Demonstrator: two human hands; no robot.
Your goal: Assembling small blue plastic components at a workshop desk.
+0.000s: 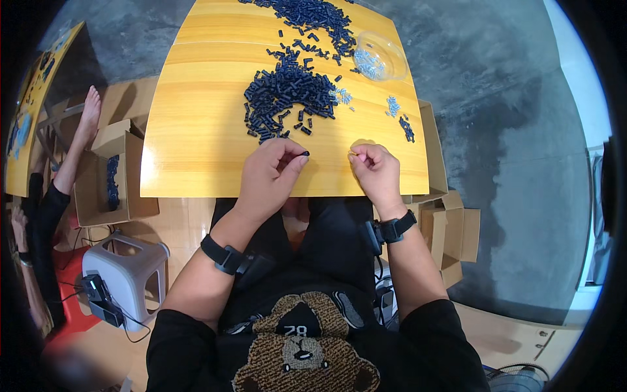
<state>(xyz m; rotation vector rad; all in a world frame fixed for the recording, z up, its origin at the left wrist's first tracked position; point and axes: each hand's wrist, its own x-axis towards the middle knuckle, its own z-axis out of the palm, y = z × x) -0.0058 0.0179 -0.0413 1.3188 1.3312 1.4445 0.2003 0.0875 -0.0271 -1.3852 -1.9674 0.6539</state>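
Over the near part of the wooden table, my left hand pinches a small black plastic piece between thumb and finger. To its right, with a gap between them, my right hand is closed in a pinch at the fingertips. Something tiny shows there, too small to name. Just beyond my left hand lies a heap of small black cylindrical pieces. Small silver parts are scattered at the heap's right edge. Farther right sit another little silver cluster and a few black pieces.
A clear round bowl holding silver parts stands at the far right of the table. More black pieces spread along the far edge. Cardboard boxes flank the table. At left are a grey stool and another person's leg.
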